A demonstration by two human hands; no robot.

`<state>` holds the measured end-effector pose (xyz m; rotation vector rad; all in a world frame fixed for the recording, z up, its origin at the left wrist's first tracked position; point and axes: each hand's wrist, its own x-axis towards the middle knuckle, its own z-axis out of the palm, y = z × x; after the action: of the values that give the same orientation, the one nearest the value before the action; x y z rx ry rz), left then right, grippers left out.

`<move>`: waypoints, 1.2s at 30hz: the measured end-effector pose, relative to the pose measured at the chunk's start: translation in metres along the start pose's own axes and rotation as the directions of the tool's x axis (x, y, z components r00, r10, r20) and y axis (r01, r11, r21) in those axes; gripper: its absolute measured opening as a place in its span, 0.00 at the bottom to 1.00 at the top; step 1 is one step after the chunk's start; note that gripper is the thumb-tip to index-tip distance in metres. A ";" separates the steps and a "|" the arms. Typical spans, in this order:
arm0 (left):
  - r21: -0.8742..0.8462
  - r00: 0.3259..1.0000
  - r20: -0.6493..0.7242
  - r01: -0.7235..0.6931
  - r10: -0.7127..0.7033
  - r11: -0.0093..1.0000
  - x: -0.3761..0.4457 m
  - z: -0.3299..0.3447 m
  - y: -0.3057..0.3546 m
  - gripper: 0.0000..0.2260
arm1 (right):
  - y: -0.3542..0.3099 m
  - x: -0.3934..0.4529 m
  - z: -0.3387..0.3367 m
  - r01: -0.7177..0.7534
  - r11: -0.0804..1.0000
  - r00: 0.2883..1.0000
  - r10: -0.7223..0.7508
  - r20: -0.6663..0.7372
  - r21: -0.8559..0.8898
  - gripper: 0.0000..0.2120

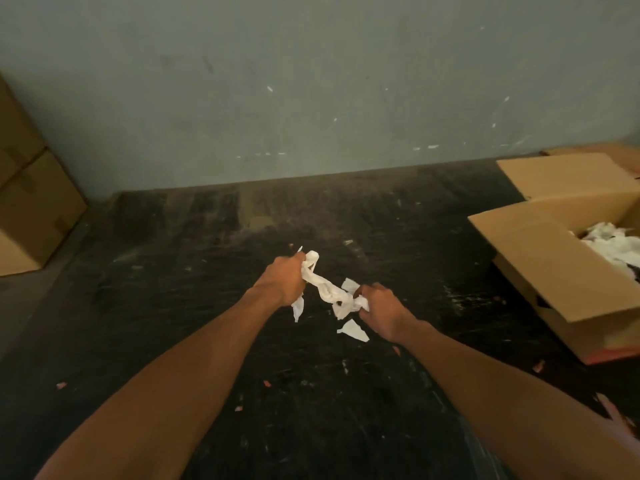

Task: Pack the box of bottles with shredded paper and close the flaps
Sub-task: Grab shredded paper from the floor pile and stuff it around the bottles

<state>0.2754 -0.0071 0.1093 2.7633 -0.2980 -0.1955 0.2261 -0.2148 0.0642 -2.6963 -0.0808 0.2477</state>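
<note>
Box [571, 271] at floor's right edge, flaps open, partly filled. I see left hand [282, 284] and right hand [381, 311] both gripping a paper strip [327, 289]; filling, closing remain.

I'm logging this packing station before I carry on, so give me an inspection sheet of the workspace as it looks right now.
Surface: dark, scuffed floor, streaked with pale marks.
Job's things: open cardboard box at right, flaps up, white shredded paper inside; bottles not visible. Twisted paper strip held between both hands.
Clutter: small paper scraps and reddish bits scattered on the floor.
Grippers: left hand grips one end of the strip; right hand grips the other.
Cables: nothing seen.
Surroundings: grey-green wall behind; stacked closed cartons at far left.
</note>
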 end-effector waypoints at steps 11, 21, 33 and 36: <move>0.043 0.982 0.122 0.138 -0.142 0.990 -0.058 0.036 -0.067 0.18 | -0.002 -0.007 0.081 -0.021 0.984 0.972 0.061 0.225 -0.178 0.27; 0.010 0.989 0.111 0.101 -0.102 0.995 -0.065 0.033 -0.061 0.15 | -0.001 -0.026 0.060 -0.038 0.984 0.987 0.064 0.146 -0.173 0.26; 0.004 0.984 0.042 -0.173 0.172 0.985 -0.031 0.001 0.120 0.10 | 0.080 -0.100 -0.122 -0.130 0.986 0.962 0.099 -0.256 -0.108 0.21; 0.016 0.970 0.033 -0.240 0.240 0.971 -0.026 -0.001 0.182 0.06 | 0.124 -0.129 -0.170 -0.147 0.982 0.940 0.103 -0.326 -0.115 0.19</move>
<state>0.2170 -0.1672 0.1780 2.7146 -0.6408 -0.1732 0.1338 -0.4093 0.1843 -2.8440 0.1780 -0.1659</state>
